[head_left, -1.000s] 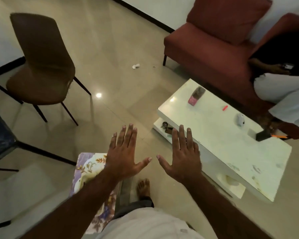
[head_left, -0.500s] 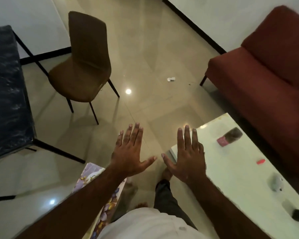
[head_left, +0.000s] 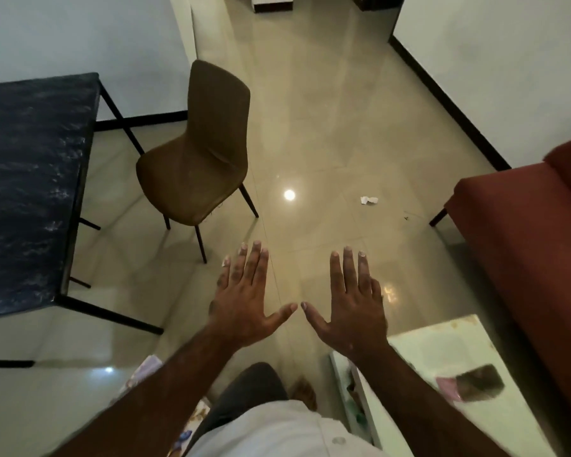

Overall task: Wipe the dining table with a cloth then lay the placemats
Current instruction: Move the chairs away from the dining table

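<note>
My left hand (head_left: 246,298) and my right hand (head_left: 351,305) are stretched out in front of me, palms down, fingers straight and spread, holding nothing. Both hover over the tiled floor. The dark marble dining table (head_left: 23,192) with black metal legs stands at the left, well away from both hands. A flowered cloth or mat (head_left: 145,374) peeks out under my left forearm, mostly hidden.
A brown chair (head_left: 195,159) stands beside the dining table. A white coffee table (head_left: 442,374) with a small brown-and-pink object (head_left: 475,385) is at the lower right. A red sofa (head_left: 524,242) fills the right side. A scrap of paper (head_left: 369,200) lies on the floor.
The view has swung left and up: the dining table now fills the left, the sofa and coffee table have slid to the right edge. Both hands stay spread and empty.
</note>
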Available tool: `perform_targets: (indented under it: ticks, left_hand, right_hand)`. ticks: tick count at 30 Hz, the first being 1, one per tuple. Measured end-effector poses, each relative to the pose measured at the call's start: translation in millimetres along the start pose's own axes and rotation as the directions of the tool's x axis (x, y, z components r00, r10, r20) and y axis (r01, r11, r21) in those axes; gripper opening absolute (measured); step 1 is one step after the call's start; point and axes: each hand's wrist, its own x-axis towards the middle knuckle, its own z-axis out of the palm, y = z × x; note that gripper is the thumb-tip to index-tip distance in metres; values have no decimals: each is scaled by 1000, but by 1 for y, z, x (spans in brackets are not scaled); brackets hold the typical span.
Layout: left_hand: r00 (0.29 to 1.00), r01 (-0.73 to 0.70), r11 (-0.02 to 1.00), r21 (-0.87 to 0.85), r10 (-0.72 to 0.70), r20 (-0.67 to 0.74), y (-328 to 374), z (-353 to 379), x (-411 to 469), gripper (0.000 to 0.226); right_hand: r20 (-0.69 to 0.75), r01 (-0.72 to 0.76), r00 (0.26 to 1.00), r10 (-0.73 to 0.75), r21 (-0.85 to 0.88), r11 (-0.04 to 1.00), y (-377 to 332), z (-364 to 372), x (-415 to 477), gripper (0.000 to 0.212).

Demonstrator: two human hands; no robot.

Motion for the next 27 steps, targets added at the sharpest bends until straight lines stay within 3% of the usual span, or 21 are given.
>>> perform_targets:
  ticks: [14, 27]
  left_hand:
    - [994, 111, 994, -21, -111, 17, -73, -17, 188, 126]
    - [991, 117, 993, -33, -119, -64, -172, -71, 363, 125]
  right_hand:
    - [74, 120, 990, -119, -10, 993, 16, 60, 217, 118]
    - [49, 77, 996, -76, -12, 997, -3, 91, 419, 117]
